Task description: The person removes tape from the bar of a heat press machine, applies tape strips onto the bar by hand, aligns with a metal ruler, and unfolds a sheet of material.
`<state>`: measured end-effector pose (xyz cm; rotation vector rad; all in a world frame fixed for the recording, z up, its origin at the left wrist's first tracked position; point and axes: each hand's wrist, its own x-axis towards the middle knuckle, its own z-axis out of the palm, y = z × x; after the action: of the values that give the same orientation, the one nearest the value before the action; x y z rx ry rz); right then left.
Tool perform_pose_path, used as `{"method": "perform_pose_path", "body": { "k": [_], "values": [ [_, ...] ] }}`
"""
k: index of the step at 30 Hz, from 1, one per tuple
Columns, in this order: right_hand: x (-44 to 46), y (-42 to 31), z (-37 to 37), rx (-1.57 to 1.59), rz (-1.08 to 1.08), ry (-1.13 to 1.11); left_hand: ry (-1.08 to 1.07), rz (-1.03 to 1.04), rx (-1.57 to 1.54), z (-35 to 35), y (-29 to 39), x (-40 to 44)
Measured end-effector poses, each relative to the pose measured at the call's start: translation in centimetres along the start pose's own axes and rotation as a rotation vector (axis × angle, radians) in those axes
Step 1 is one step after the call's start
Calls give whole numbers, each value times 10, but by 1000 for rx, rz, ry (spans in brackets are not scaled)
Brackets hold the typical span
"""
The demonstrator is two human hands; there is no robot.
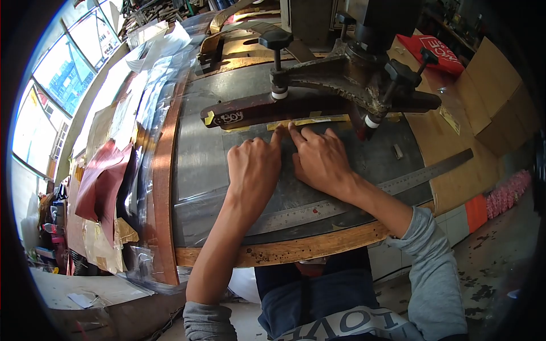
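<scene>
My left hand [254, 165] lies on the dark work surface with its index finger stretched forward and its other fingers curled under. Whether anything sits inside that curl is hidden. My right hand [325, 156] rests close beside it, fingers apart and index finger pointing forward. Both index fingertips touch or nearly touch a yellow tape strip [315, 120] along the near edge of a dark metal bar [256, 112]. The bar belongs to a heavy press-like machine [347, 77] with black knobs. A long steel ruler [307, 214] lies under and in front of my forearms.
A small metallic piece [397, 151] lies right of my right hand. Clear plastic sheets and a dark red sheet [102, 182] hang over the left side. An open cardboard box [500, 102] and a red bag [432, 52] stand at right. A wooden edge [307, 245] borders the front.
</scene>
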<state>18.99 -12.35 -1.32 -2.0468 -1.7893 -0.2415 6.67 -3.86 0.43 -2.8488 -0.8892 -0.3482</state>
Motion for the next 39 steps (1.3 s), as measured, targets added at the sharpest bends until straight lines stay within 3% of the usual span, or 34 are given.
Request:
{"method": "perform_pose_path", "body": {
  "k": [5, 11, 20, 31, 34, 39],
  "values": [
    [-1, 9, -2, 102, -64, -24, -87, -40, -17, -6, 0, 3],
    [-1, 3, -2, 106, 45, 28, -104, -50, -46, -8, -3, 4],
    [18, -6, -2, -145, 76, -109, -25, -1, -26, -10, -1, 1],
    [-24, -15, -23, -127, 55, -264, -73, -1, 2, -6, -7, 5],
    [-66, -18, -47, -48, 13, -221, -92, 45, 36, -2, -8, 7],
    [-109, -10, -46, 106, -38, 43, -178, 168, -44, -24, -18, 7]
  ]
}}
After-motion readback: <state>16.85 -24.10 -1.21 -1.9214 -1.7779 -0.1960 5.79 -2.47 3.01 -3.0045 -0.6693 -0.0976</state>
